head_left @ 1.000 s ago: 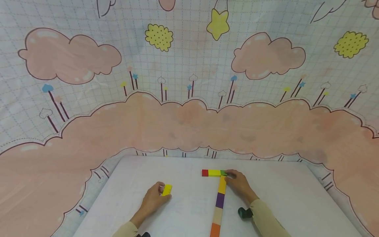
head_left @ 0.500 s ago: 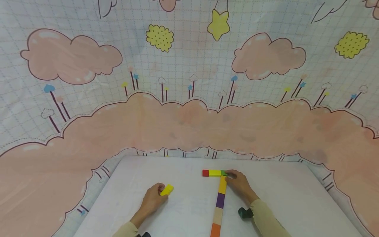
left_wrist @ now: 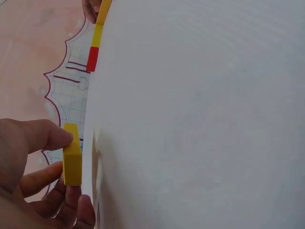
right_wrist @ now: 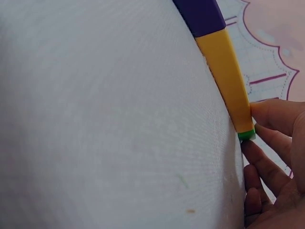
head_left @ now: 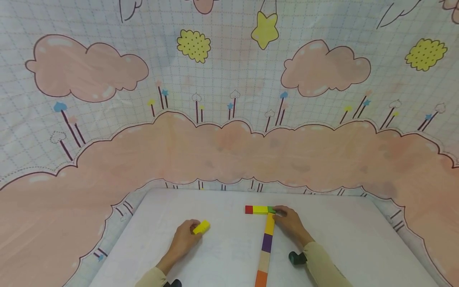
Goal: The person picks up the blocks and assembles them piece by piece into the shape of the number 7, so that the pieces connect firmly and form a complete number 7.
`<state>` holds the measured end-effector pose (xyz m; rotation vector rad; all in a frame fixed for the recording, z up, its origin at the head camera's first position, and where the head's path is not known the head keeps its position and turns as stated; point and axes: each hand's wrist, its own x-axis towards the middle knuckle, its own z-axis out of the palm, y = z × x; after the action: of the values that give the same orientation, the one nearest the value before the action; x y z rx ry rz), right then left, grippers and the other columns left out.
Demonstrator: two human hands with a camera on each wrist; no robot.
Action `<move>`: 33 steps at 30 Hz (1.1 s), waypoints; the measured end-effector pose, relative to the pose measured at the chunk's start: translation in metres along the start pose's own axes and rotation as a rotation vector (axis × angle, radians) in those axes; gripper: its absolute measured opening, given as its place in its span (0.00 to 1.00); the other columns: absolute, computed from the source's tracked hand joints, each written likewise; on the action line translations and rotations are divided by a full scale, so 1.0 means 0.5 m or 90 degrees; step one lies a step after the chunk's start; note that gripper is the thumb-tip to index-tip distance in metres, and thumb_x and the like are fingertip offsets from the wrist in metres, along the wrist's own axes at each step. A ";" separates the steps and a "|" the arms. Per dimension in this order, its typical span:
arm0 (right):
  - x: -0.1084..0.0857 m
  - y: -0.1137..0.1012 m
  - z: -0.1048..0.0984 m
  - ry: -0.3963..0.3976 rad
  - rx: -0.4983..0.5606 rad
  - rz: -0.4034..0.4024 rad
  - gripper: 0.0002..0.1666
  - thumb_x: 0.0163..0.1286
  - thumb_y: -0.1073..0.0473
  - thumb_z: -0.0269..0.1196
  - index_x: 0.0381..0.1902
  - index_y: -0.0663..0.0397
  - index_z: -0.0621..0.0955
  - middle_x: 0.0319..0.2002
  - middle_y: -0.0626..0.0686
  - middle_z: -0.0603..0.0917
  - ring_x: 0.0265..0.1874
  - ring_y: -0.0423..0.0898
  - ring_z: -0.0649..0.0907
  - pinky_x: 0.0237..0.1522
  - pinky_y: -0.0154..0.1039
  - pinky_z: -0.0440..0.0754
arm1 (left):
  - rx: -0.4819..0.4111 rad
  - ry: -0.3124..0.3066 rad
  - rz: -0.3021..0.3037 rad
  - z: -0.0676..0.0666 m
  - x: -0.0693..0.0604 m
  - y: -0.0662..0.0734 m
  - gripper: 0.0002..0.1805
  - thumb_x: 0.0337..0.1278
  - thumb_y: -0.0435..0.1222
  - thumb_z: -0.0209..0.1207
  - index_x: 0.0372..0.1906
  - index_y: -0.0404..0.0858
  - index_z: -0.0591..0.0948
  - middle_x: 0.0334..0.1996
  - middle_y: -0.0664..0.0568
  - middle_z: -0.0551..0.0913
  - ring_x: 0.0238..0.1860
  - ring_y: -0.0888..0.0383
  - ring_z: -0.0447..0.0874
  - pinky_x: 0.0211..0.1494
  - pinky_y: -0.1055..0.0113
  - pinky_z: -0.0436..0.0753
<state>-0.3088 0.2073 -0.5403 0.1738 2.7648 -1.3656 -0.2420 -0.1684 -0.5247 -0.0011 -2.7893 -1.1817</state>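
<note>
My left hand pinches a small yellow block above the left half of the white table. In the left wrist view the thumb presses one side of this yellow block, with fingertips against its other side. My right hand holds the corner of a block line, its fingers at a green block and its thumb against an orange-yellow block. Much of the green block is hidden by the fingers. A longer yellow block and a red block extend left from the green one.
Below the orange-yellow block, a purple block, a tan block and an orange block run toward the near edge of the white table. A dark green rounded object sits by the right sleeve. A patterned cloth stands behind.
The yellow block has turned in my left hand, from fairly upright to slanting right, and the fingers have shifted on it. My right hand and the block line have stayed put.
</note>
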 end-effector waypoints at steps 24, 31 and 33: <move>0.001 0.002 0.001 -0.003 0.008 0.015 0.20 0.68 0.53 0.63 0.58 0.45 0.81 0.67 0.57 0.74 0.70 0.60 0.68 0.70 0.65 0.60 | -0.072 -0.016 0.045 0.025 0.040 0.030 0.19 0.52 0.28 0.66 0.52 0.33 0.80 0.46 0.45 0.82 0.47 0.54 0.79 0.53 0.56 0.81; 0.006 0.005 0.002 -0.003 0.006 0.014 0.20 0.68 0.52 0.63 0.57 0.44 0.81 0.67 0.56 0.74 0.70 0.60 0.67 0.70 0.65 0.60 | -0.079 -0.027 0.060 0.036 0.056 0.044 0.19 0.51 0.28 0.66 0.51 0.32 0.80 0.47 0.43 0.82 0.48 0.52 0.79 0.53 0.55 0.82; 0.007 0.006 0.003 -0.003 0.007 0.015 0.20 0.68 0.52 0.63 0.57 0.44 0.81 0.67 0.57 0.74 0.70 0.60 0.67 0.70 0.65 0.60 | -0.078 -0.031 0.053 0.039 0.058 0.048 0.19 0.53 0.28 0.65 0.52 0.33 0.80 0.48 0.43 0.82 0.48 0.52 0.79 0.55 0.54 0.82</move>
<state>-0.3121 0.2082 -0.5440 0.2032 2.7423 -1.3739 -0.2721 -0.1391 -0.5182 -0.1566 -2.7241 -1.3466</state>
